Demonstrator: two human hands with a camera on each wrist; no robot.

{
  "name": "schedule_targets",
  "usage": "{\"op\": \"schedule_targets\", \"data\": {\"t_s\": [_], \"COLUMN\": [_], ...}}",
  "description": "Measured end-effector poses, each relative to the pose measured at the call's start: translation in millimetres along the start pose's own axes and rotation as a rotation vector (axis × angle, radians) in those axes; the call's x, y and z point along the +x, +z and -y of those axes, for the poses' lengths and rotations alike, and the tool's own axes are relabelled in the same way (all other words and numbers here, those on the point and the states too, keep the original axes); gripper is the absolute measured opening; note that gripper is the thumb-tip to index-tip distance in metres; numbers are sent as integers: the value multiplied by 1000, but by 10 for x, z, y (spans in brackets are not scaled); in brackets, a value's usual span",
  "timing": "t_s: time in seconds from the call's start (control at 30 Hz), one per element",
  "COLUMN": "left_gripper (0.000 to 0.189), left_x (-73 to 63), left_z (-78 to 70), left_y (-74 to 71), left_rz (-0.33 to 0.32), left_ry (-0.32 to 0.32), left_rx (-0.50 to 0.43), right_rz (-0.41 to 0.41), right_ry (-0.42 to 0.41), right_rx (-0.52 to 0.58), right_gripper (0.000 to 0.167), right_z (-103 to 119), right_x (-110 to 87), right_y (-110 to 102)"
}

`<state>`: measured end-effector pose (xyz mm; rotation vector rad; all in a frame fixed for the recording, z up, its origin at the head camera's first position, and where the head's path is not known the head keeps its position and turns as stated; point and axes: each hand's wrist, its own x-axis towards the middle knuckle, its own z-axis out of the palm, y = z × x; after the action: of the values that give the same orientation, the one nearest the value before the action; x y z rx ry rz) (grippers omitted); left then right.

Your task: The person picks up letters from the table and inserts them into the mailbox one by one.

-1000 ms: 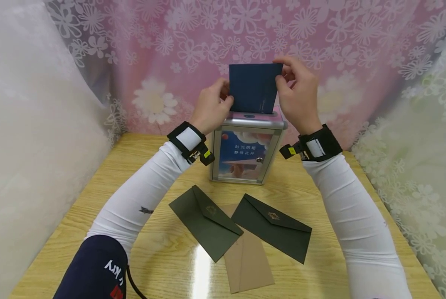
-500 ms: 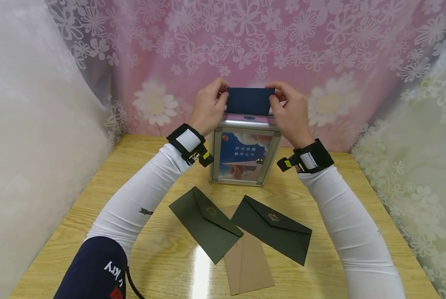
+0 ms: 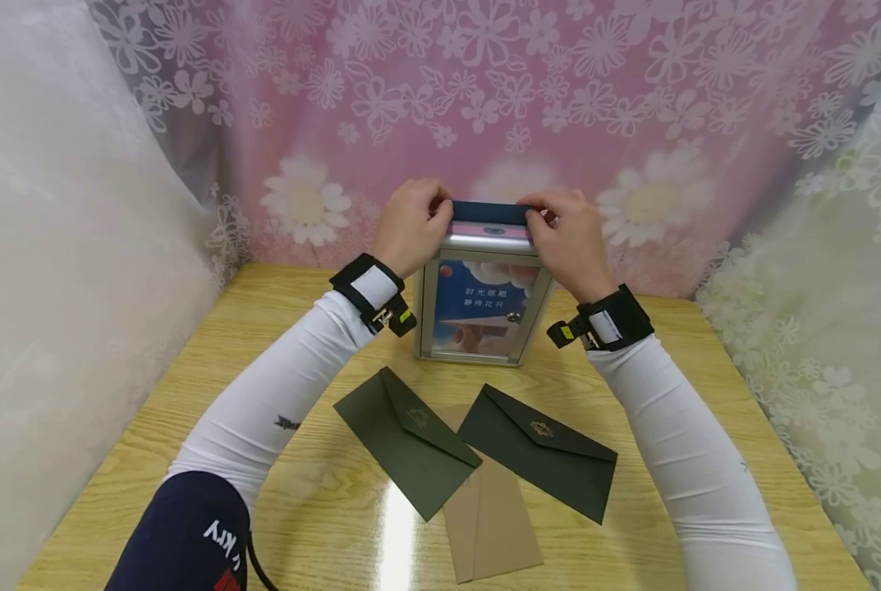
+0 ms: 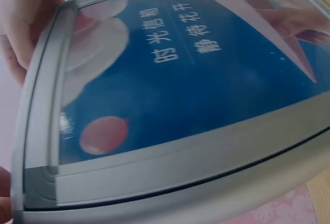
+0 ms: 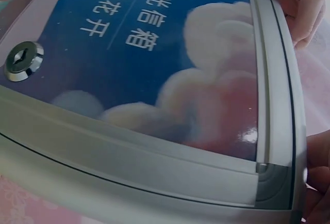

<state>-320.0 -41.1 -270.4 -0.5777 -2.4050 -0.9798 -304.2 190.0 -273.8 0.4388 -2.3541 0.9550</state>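
A dark blue envelope (image 3: pixel 489 213) stands upright in the top of a silver-framed letter box (image 3: pixel 484 245), with only a narrow strip showing above it. My left hand (image 3: pixel 413 226) pinches the strip's left end between thumb and fingers. At the right end, my right hand (image 3: pixel 571 244) pinches it the same way. Both hands are right at the box's top edge. In the left wrist view the box's glossy blue front panel (image 4: pixel 154 95) fills most of the picture. The right wrist view shows the lock (image 5: pixel 24 60) on that front. The envelope's lower part is hidden inside.
In front of the box lie an olive green envelope (image 3: pixel 403 443) and a dark green envelope (image 3: pixel 539 451), both overlapping a tan envelope (image 3: pixel 492 525) on the wooden table (image 3: pixel 277 492). A pink floral curtain (image 3: pixel 410 90) hangs behind, with pale curtains at both sides.
The dark blue envelope has gone down into the box, from mostly exposed to a thin strip. My right hand has lowered with it; my left hand moved up to the top corner, then lowered.
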Motion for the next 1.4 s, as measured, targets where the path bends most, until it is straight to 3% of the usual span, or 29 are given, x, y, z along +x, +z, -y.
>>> {"op": "schedule_targets", "data": {"t_s": [0.3, 0.87, 1.07, 1.4], "left_gripper": [22, 21, 23, 42], "left_x": [-38, -119, -280, -638], "left_z": [35, 90, 163, 369], "left_y": [56, 34, -77, -291], "left_rz": [1, -27, -33, -9], "left_ry": [16, 44, 40, -60], "left_rx": [112, 61, 34, 56], "right_rz": [4, -43, -71, -61], "right_ry": [-30, -58, -85, -51], "right_rx": [-42, -26, -7, -35], "right_gripper": [26, 24, 24, 32], "right_z": [-33, -42, -65, -154], "right_x": [-11, -91, -255, -594], "right_y": [29, -8, -130, -325]}}
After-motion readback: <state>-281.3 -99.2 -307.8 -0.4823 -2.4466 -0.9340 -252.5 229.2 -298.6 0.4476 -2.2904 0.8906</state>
